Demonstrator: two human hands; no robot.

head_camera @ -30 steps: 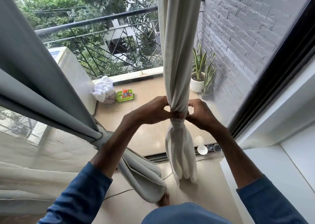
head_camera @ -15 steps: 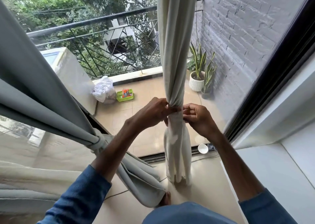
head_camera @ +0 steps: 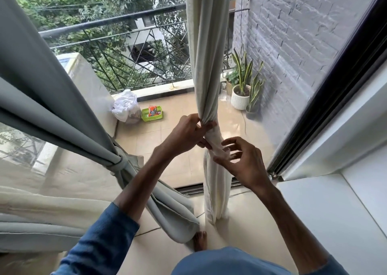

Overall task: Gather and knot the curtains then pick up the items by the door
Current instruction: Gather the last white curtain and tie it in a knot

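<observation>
A tiled balcony (head_camera: pixel 178 159) lies beyond the glass door, with a grey brick wall (head_camera: pixel 293 44) on the right and a metal railing (head_camera: pixel 117 21) set against green trees. On the left, the grey curtain (head_camera: pixel 41 90) hangs gathered and bound at its waist, its tail dropping to the indoor floor near my bare foot (head_camera: pixel 200 241). At centre, the cream curtain (head_camera: pixel 206 54) falls in one tight column from the top of the view to the floor. My left hand (head_camera: pixel 186 134) pinches it at the twisted neck, thumb and fingers curled into the folds. My right hand (head_camera: pixel 240 161) is just below, fingers spread and lightly bent, thumb tip against the wrapped cloth, gripping nothing. Outside, a white pot (head_camera: pixel 239 100) of snake plants stands by the wall. A white bag (head_camera: pixel 125 107) and a green basket (head_camera: pixel 152 113) sit side by side near the railing's kerb.
</observation>
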